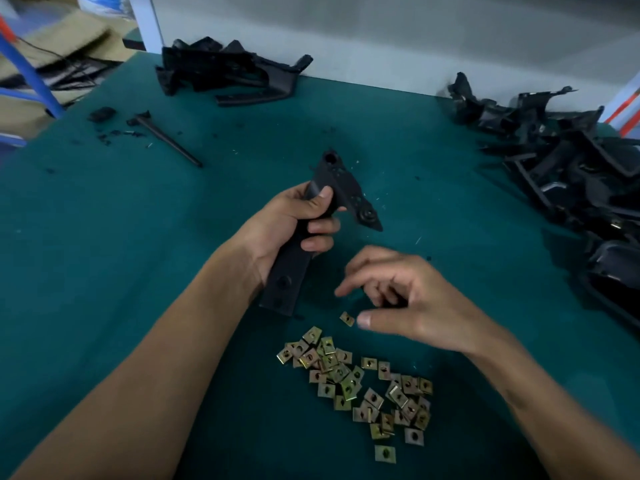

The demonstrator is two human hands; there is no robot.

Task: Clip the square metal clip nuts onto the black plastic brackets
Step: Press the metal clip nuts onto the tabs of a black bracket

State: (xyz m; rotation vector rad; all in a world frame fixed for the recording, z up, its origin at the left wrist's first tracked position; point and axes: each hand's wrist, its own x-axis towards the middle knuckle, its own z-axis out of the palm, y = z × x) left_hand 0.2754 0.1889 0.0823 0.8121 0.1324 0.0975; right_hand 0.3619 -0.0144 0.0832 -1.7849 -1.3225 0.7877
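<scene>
The left hand point(298, 220) grips a black bracket point(311, 237) for clipping, while the right hand point(398, 299) hovers loose-fingered over a stray clip nut point(347, 319) at the bracket's five o'clock.

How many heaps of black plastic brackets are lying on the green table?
2. One heap of black plastic brackets lies at the far edge, left of centre; a bigger heap lies along the right side, running out of view. Another bracket is in the left hand.

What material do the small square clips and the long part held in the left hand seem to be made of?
Square clips: probably plated metal, judging by their yellowish-gold sheen and thin stamped shape with a centre hole. Held bracket: likely moulded plastic, matte black with no glints and moulded round bosses. The left hand grips it.
</scene>
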